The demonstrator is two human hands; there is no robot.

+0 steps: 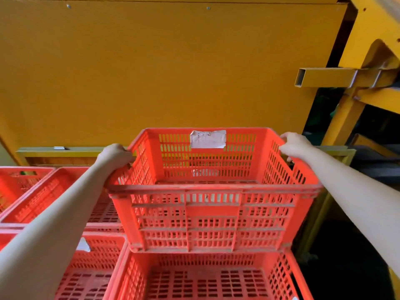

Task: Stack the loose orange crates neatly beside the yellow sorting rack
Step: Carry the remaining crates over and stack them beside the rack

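An orange slatted crate (213,215) with a white paper label on its far wall is held up in the middle of the view. My left hand (114,155) grips its left rim and my right hand (295,146) grips its right rim. Its base hangs just over the open top of another orange crate (207,278) at the bottom. The yellow sorting rack (355,83) rises at the right, with a large yellow panel behind the crates.
More orange crates (43,198) stand side by side at the left, one with a white label. A yellow square tube (320,77) juts out from the rack at upper right. Dark floor shows at the lower right beside the stack.
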